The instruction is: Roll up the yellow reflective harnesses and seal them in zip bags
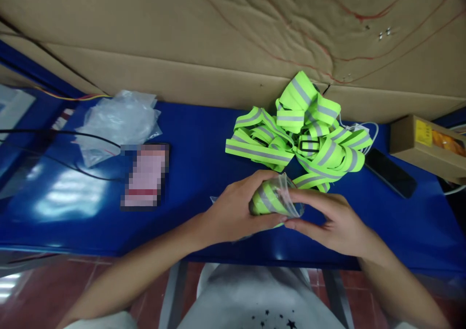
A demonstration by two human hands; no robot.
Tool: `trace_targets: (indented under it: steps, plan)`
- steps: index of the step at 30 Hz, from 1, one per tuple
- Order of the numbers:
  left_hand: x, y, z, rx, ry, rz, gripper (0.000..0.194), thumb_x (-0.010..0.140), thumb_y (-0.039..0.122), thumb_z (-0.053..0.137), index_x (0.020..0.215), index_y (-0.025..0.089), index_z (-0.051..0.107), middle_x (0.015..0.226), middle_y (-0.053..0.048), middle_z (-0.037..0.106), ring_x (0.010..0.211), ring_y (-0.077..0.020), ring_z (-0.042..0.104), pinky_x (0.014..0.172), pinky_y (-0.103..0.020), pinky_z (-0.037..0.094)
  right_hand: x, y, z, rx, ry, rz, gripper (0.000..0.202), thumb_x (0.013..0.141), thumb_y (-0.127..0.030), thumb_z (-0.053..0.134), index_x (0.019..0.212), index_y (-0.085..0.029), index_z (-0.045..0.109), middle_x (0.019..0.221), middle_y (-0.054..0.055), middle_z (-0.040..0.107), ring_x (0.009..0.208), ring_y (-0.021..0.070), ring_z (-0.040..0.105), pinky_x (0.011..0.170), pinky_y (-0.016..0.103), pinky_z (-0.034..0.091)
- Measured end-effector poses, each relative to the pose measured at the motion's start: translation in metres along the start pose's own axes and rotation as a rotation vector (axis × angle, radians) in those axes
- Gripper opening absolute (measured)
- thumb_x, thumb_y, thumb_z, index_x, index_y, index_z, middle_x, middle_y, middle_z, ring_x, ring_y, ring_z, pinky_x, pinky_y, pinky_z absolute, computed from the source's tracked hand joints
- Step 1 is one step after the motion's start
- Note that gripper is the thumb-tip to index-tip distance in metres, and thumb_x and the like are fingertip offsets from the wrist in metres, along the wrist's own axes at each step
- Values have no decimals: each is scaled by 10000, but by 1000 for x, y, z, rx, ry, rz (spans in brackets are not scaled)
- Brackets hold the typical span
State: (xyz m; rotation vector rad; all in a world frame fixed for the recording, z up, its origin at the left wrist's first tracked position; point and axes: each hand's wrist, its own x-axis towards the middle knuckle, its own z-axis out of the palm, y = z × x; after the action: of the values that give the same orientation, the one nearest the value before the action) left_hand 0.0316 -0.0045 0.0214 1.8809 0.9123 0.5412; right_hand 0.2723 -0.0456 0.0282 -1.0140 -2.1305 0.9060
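Head view: clear bag [293, 200] of neon strap [267, 200] in grasp of both hands [235, 207] [337, 222], yellow label [423, 133] illegible.

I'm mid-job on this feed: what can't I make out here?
All in the head view:
- Strap in the clear bag: partly hidden by the left hand.
- Left phone: screen blurred into blocks.
- Yellow label: print too small to read.
- Cardboard box: cut off by the right edge.
- Strap pile: overlapping loops hide the count.
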Motion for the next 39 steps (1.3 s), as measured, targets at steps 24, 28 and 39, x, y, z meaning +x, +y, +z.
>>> trace_targets:
  steps: [24,28,39]
  plan:
    - [3,-12,-7,-630,98,69,599,838,430,809,1321,236,513,1107,-50,660,1013,-208,660,882,-321,522,13,18,6,193,308,114,170,911,-171,744,1055,-251,701,980,19,663,864,133,655,763,246,554]
    - [8,-20,-16,-716,-36,-49,597,876,536,744,1355,202,617,1187,-97,696,1103,-261,664,952,-356,506,10,18,3,90,223,-1,189,897,-122,736,1037,-240,691,1030,46,645,1023,182,644,902,312,542]
    - [12,-22,-16,-647,-73,-18,517,902,607,672,1158,171,780,1226,-123,736,1093,-272,697,918,-325,541,10,25,-2,451,282,91,169,913,-161,733,1026,-251,646,955,24,685,919,169,717,763,275,605]
